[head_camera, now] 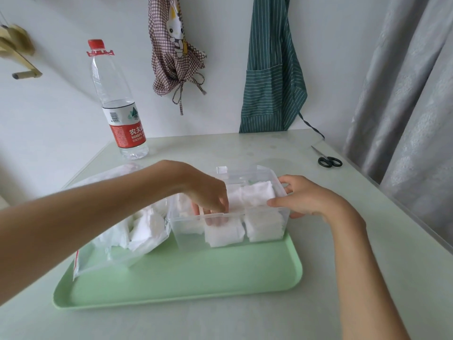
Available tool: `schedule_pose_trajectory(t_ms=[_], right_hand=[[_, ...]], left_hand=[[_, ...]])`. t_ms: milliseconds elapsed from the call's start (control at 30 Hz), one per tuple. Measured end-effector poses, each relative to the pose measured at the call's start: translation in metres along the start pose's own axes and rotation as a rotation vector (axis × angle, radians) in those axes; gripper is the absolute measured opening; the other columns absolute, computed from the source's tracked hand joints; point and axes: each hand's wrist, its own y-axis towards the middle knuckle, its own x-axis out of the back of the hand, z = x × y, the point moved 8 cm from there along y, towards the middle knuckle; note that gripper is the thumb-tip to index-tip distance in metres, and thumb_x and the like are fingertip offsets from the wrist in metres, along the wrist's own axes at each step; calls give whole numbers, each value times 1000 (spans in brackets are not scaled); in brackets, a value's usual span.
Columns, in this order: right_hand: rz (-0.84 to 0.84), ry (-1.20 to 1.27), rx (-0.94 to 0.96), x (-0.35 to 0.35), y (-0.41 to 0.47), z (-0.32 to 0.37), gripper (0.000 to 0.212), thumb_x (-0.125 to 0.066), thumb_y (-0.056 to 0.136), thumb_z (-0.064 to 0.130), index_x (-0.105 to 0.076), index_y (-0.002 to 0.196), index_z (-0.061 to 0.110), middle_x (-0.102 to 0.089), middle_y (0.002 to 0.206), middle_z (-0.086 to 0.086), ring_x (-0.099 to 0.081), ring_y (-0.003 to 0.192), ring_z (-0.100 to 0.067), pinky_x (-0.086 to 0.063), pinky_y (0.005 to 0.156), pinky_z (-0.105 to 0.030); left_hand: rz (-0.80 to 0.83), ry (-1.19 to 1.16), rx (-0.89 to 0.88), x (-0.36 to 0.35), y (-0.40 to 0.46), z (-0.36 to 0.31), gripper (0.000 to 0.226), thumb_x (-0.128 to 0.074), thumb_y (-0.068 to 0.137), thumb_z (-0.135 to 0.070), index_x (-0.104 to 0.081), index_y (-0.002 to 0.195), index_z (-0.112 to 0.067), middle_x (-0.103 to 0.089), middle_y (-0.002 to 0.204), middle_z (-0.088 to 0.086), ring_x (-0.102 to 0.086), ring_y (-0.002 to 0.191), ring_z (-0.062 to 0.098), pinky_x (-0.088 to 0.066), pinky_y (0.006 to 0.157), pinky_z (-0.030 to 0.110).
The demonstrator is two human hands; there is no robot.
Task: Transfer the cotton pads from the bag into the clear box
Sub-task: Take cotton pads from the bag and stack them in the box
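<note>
A clear box (186, 235) stands on the green tray (186, 278), its lid tipped open at the back. White cotton pads (263, 227) stand in stacks inside it. My left hand (208, 195) reaches down into the box, its fingertips pressing on a stack of pads (224, 233). My right hand (308, 197) grips the box's right end, thumb on the front rim and fingers round the far corner. To the left of the box lies the clear plastic bag (103, 256) with more pads (147, 227) in it, partly hidden under my left forearm.
A water bottle (120, 106) with a red cap stands at the table's back left. Black-handled scissors (327, 158) lie at the back right near the table edge. Two aprons hang on the wall behind, and a grey curtain (411, 106) hangs on the right.
</note>
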Motion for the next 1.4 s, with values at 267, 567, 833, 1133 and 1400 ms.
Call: schedule_pose_trajectory(t_ms=[267,567,833,1133,1400], right_hand=[[19,19,-8,-2,-1,-1,47,-66,85,17,-49,129,20,-58,116,-5,-61,103,-22,-56,84,-38],[42,61,-4,-5,-1,-1,42,-63,87,14,-50,126,19,-60,112,-4,-63,99,-22,-56,83,-38],[-97,-94,27,7,-7,9,58,-59,90,29,-35,142,18,-52,129,-1,-54,110,-20,-44,92,-35],[-493,-237,619,-23,-54,110,30,-60,89,25,-60,118,29,-56,117,15,-44,115,-8,-29,87,-16],[-553,-621,790,-139,-68,171,12,-78,62,39,-69,56,34,-44,56,13,-45,61,-16,-23,62,-30]], left_hand=[[125,-197,66,-13,9,-4,34,-40,96,-18,-63,122,-13,-64,124,1,-63,107,12,-49,92,23],[105,-216,53,-18,10,-13,44,-24,99,-19,-54,128,-5,-58,131,7,-57,119,20,-45,101,30],[-413,-584,-153,24,-53,20,29,-41,100,-19,-63,118,-14,-67,118,-1,-65,104,12,-50,88,26],[-1006,-205,65,-3,-155,143,22,-72,79,-34,-65,87,-52,-53,122,-31,-48,119,1,-39,100,30],[-983,-350,131,-17,-131,173,16,-61,88,-32,-64,90,-48,-63,107,-21,-60,99,2,-45,89,29]])
